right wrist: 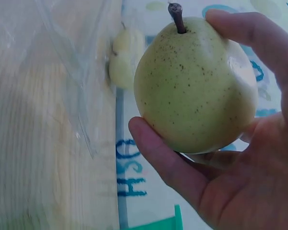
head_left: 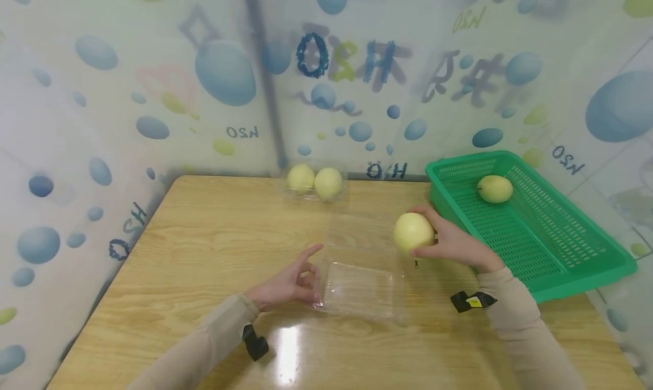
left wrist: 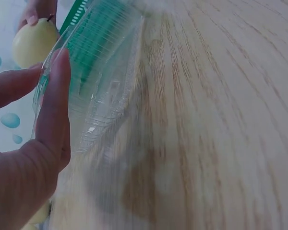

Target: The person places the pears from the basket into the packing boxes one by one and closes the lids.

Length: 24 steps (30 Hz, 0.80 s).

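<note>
My right hand [head_left: 454, 244] grips a pale yellow pear [head_left: 413, 234] above the right edge of a clear plastic container [head_left: 359, 288]. Brown specks and a dark stem show on this pear [right wrist: 197, 86] in the right wrist view, with fingers and thumb around its sides. At the container's left side is my left hand [head_left: 288, 285]. In the left wrist view, thumb and fingers of the left hand [left wrist: 29, 158] pinch the rim of the plastic container [left wrist: 101, 96]. Its lid [head_left: 362, 231] lies folded back toward the far side of the wooden table.
A second clear container holding two pears [head_left: 328, 184] stands at the table's back edge. On the right sits a green plastic basket [head_left: 561, 231] with one pear [head_left: 495, 189] inside. A wall covering with blue bubble prints [head_left: 224, 75] rises behind the wooden table [head_left: 219, 225].
</note>
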Tool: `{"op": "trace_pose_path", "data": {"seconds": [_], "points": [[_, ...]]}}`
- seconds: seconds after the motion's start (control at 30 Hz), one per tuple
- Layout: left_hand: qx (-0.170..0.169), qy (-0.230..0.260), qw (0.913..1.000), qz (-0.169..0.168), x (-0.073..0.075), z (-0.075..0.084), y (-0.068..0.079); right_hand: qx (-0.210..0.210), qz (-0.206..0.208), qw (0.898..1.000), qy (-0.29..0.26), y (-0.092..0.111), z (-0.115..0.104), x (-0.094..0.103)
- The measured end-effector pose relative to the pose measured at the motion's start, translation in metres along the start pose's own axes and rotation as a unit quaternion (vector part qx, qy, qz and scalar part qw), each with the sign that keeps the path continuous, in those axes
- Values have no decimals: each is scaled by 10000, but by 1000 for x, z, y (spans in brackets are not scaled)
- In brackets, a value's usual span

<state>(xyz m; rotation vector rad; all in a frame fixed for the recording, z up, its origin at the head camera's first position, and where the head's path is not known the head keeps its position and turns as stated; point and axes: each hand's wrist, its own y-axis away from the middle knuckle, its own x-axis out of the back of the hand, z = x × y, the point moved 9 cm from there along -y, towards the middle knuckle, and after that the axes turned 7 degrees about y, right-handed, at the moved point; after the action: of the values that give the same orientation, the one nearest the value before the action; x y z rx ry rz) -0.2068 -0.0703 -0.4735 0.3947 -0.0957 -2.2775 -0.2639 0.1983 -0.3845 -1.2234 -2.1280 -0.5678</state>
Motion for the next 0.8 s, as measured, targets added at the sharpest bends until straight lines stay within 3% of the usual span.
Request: {"op": "trace_pose_path", "data": {"seconds": [0.33, 0.8], "points": [[30, 80, 9999, -71, -6, -1, -3, 180, -138, 9994, -260, -8, -18, -30], [31, 91, 10000, -3, -9, -3, -6, 223, -446, 9988, -32, -17, -45, -73]]}}
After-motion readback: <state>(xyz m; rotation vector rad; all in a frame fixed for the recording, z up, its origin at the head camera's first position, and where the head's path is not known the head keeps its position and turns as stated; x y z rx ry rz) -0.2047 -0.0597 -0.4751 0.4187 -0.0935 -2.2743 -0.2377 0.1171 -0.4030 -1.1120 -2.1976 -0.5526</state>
